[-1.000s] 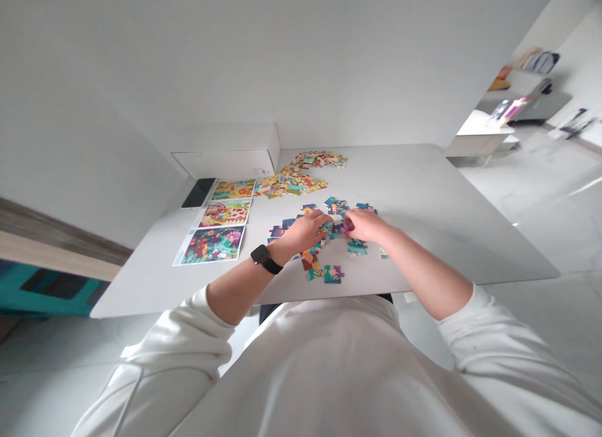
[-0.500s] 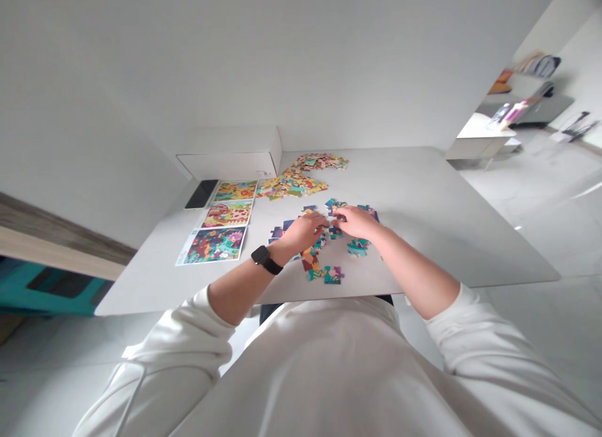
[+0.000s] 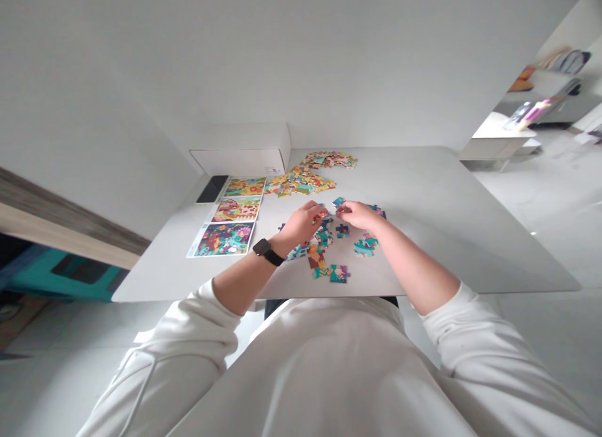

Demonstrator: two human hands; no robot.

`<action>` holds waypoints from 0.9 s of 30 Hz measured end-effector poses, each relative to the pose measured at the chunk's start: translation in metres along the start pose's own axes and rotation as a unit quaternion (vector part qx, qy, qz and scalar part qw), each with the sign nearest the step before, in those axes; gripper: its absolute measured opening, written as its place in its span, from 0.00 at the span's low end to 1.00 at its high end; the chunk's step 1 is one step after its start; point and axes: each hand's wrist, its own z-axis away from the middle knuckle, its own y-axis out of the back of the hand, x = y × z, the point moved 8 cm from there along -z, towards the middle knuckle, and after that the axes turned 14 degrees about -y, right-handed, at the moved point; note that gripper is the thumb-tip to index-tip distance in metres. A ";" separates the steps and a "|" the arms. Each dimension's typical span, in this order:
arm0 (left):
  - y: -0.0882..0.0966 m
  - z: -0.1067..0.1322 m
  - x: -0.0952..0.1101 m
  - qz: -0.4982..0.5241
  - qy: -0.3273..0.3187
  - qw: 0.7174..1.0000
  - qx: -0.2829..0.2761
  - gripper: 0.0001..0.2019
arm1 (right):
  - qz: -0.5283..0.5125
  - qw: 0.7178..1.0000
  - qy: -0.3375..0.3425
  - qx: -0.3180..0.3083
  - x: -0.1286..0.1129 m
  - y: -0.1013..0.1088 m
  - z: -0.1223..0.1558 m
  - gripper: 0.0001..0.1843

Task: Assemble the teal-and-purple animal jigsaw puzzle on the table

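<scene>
My left hand (image 3: 302,224), with a black watch on its wrist, is closed over the jigsaw pieces. Its fingers are bent together and hide whatever is between them. Facing it, my right hand (image 3: 360,215) pinches a blue puzzle piece (image 3: 338,202) at its fingertips. A narrow gap separates the two hands. Below them lie joined teal and blue pieces (image 3: 323,235), a loose dark blue piece (image 3: 342,231) and a teal cluster (image 3: 364,246). Nearer my body is a joined strip with orange and green pieces (image 3: 320,271), ending in a teal and purple piece (image 3: 338,274).
Three picture sheets (image 3: 224,238) lie in a column at the left, beside a black phone (image 3: 212,189). A white box (image 3: 239,160) stands against the wall. Yellow pieces (image 3: 301,181) and reddish pieces (image 3: 329,160) are heaped at the back of the white table (image 3: 451,236).
Both hands have drawn slightly apart, uncovering the dark blue piece between and below them. The view has shifted a little, so the table appears further right.
</scene>
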 end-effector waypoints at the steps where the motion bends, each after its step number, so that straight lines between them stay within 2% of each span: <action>1: 0.000 -0.002 0.002 0.004 -0.012 1.000 -0.004 0.14 | 0.010 1.000 0.004 -0.004 -0.003 -0.004 0.001 0.12; 5: 0.003 -0.001 0.007 0.017 -0.035 0.999 -0.016 0.15 | -0.021 1.000 0.004 -0.009 -0.012 -0.015 -0.003 0.08; 10: 0.018 0.008 -0.004 0.041 -0.007 0.998 0.038 0.14 | -0.074 0.997 -0.027 0.021 0.003 -0.002 -0.012 0.14; 13: 0.024 0.010 -0.023 0.073 0.049 0.993 0.076 0.13 | 0.011 0.997 -0.015 0.070 0.011 0.012 -0.005 0.13; 16: 0.032 0.009 -0.033 0.046 0.056 0.995 0.070 0.14 | 0.094 0.983 0.053 0.148 0.003 0.021 0.019 0.10; 17: 0.036 0.010 -0.034 0.023 0.048 0.997 0.056 0.14 | 0.106 0.979 0.091 0.148 -0.004 0.018 0.030 0.10; 19: 0.046 0.020 -0.035 -0.021 0.038 0.999 0.013 0.16 | 0.117 0.973 0.176 0.092 -0.018 0.000 0.053 0.12; 22: 0.056 0.055 -0.036 -0.049 0.052 0.995 -0.068 0.22 | 0.133 0.953 0.271 0.005 -0.036 -0.032 0.089 0.15; 24: 0.059 0.083 -0.031 -0.072 0.066 0.990 -0.103 0.27 | 0.153 0.937 0.314 -0.026 -0.045 -0.052 0.108 0.18; 27: 0.055 0.117 -0.020 -0.087 0.074 0.984 -0.140 0.40 | 0.195 0.916 0.347 -0.052 -0.055 -0.081 0.123 0.26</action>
